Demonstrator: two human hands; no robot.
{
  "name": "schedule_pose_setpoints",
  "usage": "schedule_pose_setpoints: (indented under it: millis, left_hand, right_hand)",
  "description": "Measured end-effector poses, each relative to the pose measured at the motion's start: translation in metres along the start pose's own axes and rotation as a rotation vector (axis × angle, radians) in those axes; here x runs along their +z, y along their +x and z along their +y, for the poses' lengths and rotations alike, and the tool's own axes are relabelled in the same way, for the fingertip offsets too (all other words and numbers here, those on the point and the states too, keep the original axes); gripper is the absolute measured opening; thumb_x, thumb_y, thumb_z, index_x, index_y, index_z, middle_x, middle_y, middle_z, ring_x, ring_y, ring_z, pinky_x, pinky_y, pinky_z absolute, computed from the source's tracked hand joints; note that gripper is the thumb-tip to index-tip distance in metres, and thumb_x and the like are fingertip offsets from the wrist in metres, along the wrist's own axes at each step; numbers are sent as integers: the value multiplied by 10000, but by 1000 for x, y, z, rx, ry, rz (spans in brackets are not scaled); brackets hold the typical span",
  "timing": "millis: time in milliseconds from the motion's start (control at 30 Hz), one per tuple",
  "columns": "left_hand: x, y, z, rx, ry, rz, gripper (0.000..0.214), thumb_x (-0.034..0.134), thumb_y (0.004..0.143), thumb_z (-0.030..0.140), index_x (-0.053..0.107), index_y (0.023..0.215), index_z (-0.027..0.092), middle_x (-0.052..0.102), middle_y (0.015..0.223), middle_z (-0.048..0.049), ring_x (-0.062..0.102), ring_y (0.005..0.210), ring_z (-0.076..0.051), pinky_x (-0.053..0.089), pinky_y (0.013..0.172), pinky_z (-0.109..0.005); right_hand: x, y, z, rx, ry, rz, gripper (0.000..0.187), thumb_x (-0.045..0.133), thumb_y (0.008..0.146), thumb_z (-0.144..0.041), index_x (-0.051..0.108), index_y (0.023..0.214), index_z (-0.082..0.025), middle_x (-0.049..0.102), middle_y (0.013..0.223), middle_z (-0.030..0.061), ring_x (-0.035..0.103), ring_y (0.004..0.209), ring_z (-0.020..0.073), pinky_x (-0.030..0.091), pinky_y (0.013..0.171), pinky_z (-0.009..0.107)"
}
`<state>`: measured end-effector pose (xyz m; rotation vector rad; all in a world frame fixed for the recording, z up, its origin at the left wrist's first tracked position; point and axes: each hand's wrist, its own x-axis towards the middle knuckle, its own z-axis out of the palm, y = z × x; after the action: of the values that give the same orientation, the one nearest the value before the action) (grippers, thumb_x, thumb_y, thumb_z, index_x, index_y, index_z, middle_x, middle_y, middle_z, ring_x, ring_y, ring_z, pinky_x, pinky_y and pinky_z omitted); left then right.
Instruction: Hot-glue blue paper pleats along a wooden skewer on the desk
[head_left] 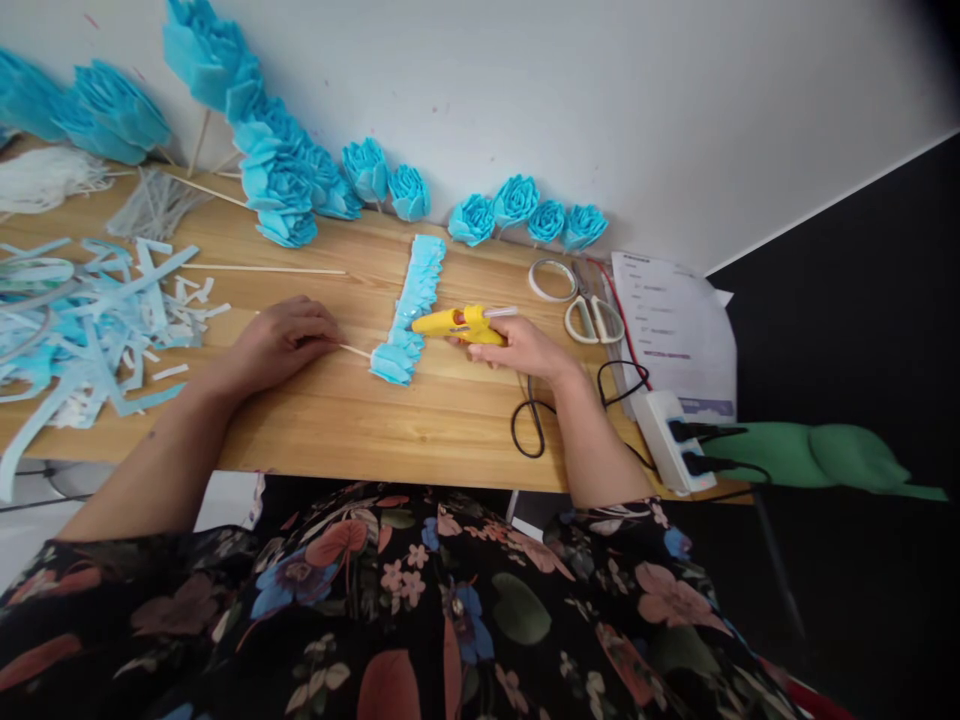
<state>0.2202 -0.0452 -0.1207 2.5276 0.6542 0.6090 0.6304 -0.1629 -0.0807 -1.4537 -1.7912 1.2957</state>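
Observation:
My right hand (525, 347) is closed round a yellow glue gun (459, 323), its nozzle pointing left at a strip of blue foam petals (415, 296) lying on the wooden table (420, 430). My left hand (281, 340) rests fingers-down on the table, pinching a thin wooden stick (355, 350). The stick's far end goes into the rolled lower end of the petal strip (391, 364).
Finished blue foam roses (517, 200) lean along the white wall. Blue and white foam scraps (82, 300) pile up at left. A tape roll (550, 279), scissors (596, 315), papers (675, 330) and a white power strip (667, 440) with black cords lie at right. Another stick (262, 268) lies behind my left hand.

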Motion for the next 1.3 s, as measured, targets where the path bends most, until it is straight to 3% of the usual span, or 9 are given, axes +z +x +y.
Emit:
schedule_pose_setpoints:
  millis: [167,433,633,867,1300]
  left_hand:
    - [1,1,-2,40,-13,4,365,596,1195,442,855,1017,255,831,1053,-79,758,983,-265,637,921,-398]
    - [0,1,-2,-5,-28,-4,375,597,1182,467,868,1019,266,828,1045,-85,748,986,-280,646,945,-424]
    - [1,0,-4,27,-16,1,377,591,1192,444,870,1025,255,830,1057,-87,750,988,-273,626,938,-402]
    - [1,-1,-6,54,-35,11,343,611,1191,414,880,1050,253,833,1079,-86,750,994,-278,624,940,-408]
    - [-2,-2,-8,40,-51,1,424,600,1211,530,876,1013,277,832,1048,-83,776,998,-279,634,933,-398]
  right_hand:
    - [-2,-2,5,-38,130,82,548,859,927,-531,831,1309,-139,891,1248,164,732,780,177,583,610,280]
    - [1,0,3,-28,37,46,337,850,941,-417,857,1164,-164,910,1119,121,670,696,147,568,599,273]
    - [-4,-3,5,-60,140,91,493,877,934,-529,828,1258,-160,902,1198,139,725,747,163,580,607,264]
    - [2,0,-1,-49,50,27,320,838,924,-474,814,1047,-179,836,921,67,650,665,148,529,584,272]
    - [-3,-3,-4,-1,24,-3,399,834,940,-477,861,1158,-144,788,844,54,639,661,149,524,574,273]
